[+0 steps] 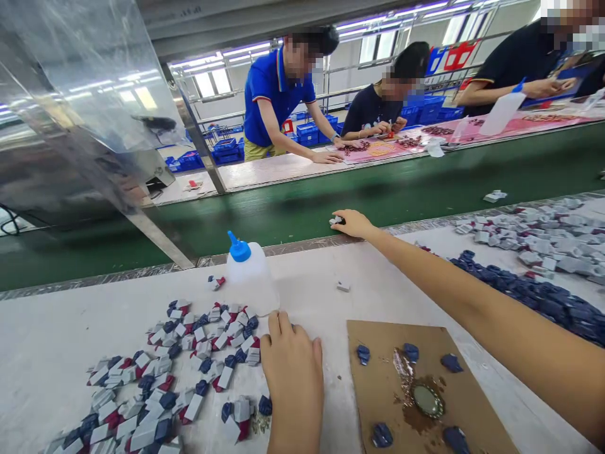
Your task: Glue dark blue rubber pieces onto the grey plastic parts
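My right hand [353, 224] reaches out over the green conveyor belt, closed in a pinch on a small grey plastic part [336, 221]. Near the white table's middle, my left hand [292, 362] is closed with its fingers curled down; its fingertips and anything in them are mostly hidden. Left of it spreads a heap of small grey, navy and maroon plastic pieces [189, 340]. Just beyond that hand stands a white squeeze bottle [253, 277] with a blue nozzle. A brown board [378, 391] under my right forearm carries several navy pieces [411, 352] and a round metal cap [428, 400] in wet glue-like liquid.
A lone grey piece [343, 287] lies beyond the board. Navy parts [534, 293] and grey parts [558, 239] are piled at right. Across the green belt [293, 221], three people work at a pink-covered bench [515, 129]. A metal post [161, 239] rises at left.
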The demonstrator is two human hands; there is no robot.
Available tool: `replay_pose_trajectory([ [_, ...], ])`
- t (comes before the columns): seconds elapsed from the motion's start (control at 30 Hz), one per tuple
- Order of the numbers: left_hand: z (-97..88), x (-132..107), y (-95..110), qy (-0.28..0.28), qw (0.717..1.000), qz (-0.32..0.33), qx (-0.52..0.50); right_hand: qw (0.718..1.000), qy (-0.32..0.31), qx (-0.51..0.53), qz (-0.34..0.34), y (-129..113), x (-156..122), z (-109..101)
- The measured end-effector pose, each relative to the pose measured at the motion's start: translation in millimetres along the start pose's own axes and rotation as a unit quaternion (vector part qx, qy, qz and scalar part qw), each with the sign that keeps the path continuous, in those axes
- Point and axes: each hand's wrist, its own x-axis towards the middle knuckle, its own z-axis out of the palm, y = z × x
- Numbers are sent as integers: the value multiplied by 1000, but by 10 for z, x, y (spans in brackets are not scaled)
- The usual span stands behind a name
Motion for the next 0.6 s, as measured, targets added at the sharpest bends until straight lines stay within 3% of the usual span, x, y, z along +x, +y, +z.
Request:
replay_pose_trajectory([
  [0.1, -29, -19, 14, 36, 997, -20, -70, 999, 4, 11, -48, -104, -98, 45],
  [0.17, -42, -15, 45, 42, 974, -47, -216, 995, 4, 34, -96, -207, -387, -19],
  [0.23, -38, -9, 100, 11, 912, -74, -403, 986, -9, 62, -155, -326, -852, -150],
  [0.3, -18, -17, 187, -51, 827, -83, -553, 970, -25, 89, -226, -447, -1427, -319],
  [0.37, 5, -51, 305, -126, 758, -55, -637, 924, -20, 106, -367, -547, -1988, -484],
  [0.43, 20, -111, 439, -196, 699, -30, -687, 917, -1, 89, -388, -582, -2423, -630],
  [0.5, 28, -183, 568, -254, 640, -37, -725, 924, 13, 53, -378, -498, -2689, -763],
  [0.6, 39, -273, 711, -275, 581, -99, -760, 956, 65, -32, -285, -133, -2856, -951],
])
